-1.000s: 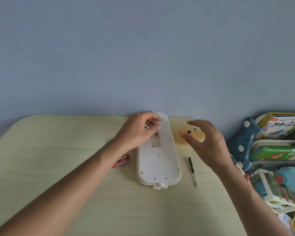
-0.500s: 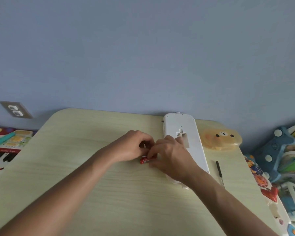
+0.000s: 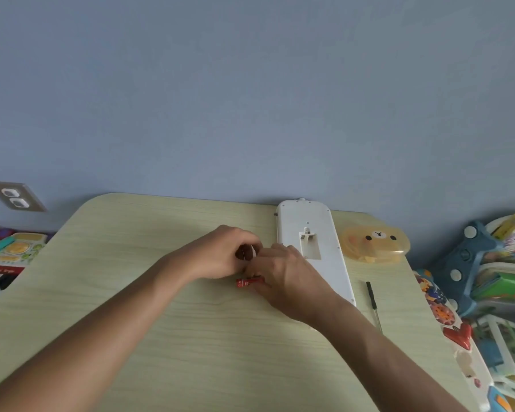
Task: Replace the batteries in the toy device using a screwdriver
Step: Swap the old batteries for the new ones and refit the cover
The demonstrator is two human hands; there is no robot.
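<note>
The white toy device (image 3: 329, 233) lies face down at the table's back right, its battery compartment (image 3: 309, 249) uncovered. Left of it my two hands meet over the table. My left hand (image 3: 220, 255) has its fingers curled round a small white piece (image 3: 252, 251); I cannot tell what the piece is. My right hand (image 3: 286, 278) reaches across and pinches the red batteries (image 3: 244, 283) that lie on the tabletop. A thin black-handled screwdriver (image 3: 371, 295) lies untouched on the table, right of the device.
An orange bear-faced plastic case (image 3: 375, 243) sits right of the device. A shelf of toys and books (image 3: 494, 278) crowds the table's right edge. A toy piano (image 3: 3, 263) stands at the left, below a wall socket (image 3: 15, 197).
My left hand left the compartment and moved left. My right hand crossed from the bear case to the red batteries. The view swung left between the first two frames; the last half second barely differs.
</note>
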